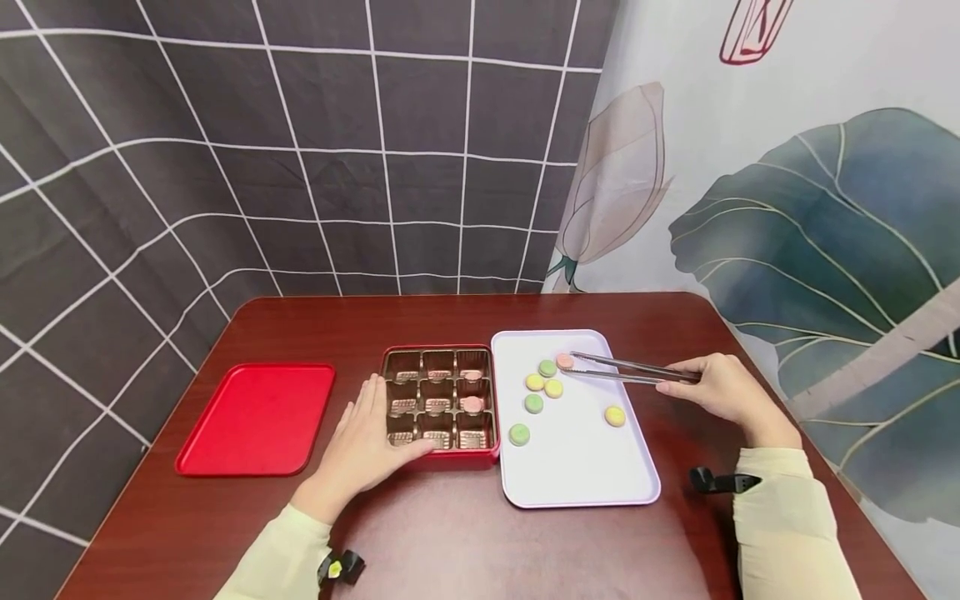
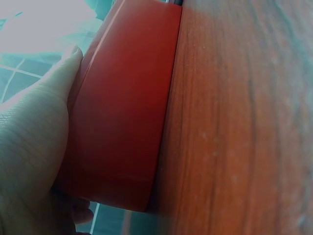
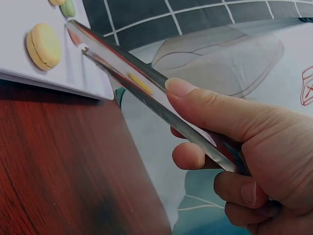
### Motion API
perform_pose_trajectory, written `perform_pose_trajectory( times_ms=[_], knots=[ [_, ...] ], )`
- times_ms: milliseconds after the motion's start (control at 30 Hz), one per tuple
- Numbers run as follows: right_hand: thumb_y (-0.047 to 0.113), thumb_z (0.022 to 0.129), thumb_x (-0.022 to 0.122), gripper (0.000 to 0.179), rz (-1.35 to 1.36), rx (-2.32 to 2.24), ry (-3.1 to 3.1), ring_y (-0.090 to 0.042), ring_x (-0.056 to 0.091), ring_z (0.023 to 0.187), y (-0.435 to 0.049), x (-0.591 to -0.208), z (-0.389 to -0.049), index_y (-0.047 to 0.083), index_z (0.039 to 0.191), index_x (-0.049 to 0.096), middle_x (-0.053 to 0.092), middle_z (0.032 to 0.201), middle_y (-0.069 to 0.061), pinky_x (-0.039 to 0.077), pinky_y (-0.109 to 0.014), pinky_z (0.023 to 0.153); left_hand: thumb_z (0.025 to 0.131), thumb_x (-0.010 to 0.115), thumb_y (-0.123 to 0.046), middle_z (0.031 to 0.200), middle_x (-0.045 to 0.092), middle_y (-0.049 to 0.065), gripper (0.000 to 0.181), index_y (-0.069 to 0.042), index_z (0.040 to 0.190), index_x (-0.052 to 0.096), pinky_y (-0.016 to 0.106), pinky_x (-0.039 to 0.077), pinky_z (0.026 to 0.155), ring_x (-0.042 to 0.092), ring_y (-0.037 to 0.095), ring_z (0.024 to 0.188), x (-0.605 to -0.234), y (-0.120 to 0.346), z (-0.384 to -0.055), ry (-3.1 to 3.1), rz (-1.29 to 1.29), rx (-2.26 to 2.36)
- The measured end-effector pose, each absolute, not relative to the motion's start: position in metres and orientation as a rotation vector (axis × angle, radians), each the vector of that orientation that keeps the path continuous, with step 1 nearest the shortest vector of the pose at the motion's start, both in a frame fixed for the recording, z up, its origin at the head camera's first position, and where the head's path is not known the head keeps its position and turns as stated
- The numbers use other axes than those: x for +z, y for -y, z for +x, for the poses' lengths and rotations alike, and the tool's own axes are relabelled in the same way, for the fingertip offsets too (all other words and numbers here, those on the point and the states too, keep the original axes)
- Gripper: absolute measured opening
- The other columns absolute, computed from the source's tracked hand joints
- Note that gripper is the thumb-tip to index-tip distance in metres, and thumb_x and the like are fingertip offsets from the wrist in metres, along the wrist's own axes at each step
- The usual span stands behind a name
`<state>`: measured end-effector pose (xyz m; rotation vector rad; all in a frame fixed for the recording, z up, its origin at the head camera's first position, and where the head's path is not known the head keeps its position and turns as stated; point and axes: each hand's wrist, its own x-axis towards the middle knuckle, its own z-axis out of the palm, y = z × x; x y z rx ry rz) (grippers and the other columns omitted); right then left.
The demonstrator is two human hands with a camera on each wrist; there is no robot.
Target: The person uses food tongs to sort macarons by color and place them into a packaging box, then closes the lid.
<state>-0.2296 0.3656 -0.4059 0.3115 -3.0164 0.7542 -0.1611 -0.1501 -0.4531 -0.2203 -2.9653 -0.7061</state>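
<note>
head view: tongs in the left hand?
No, the right hand holds the tongs, while the left hand rests against the red box.

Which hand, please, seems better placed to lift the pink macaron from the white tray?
Probably the right hand: it holds the tongs, whose tips are at the pink macaron, while the left hand rests against the red box.

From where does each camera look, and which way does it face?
Head: worn there, facing forward and down at the table; left hand, right hand and sleeves show.
Left wrist: worn there, facing the red box; left hand shows.
Right wrist: worn there, facing along the metal tongs; right hand shows.
Head and right wrist share metal tongs and macarons.
</note>
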Motion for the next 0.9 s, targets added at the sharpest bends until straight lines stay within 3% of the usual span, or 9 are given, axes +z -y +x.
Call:
perform_pose_trajectory(
  times_ms=[900],
  knots=[
    [0.035, 0.080, 0.078, 0.037, 0.344, 0.707, 3.032, -0.018, 0.053, 0.063, -0.3619, -0.4109, -0.2325, 0.005, 0.102, 0.076, 0.070, 0.074, 0.003, 0.047, -0.030, 0.057, 0.068, 0.065, -0.076, 0.157, 0.015, 0.023, 0.127, 0.005, 0.151, 0.014, 0.056, 0.020, 0.112, 0.015, 0.036, 0.144, -0.4571, 0.1508, -0.1616, 2.975, -0.210, -0.705]
  ],
)
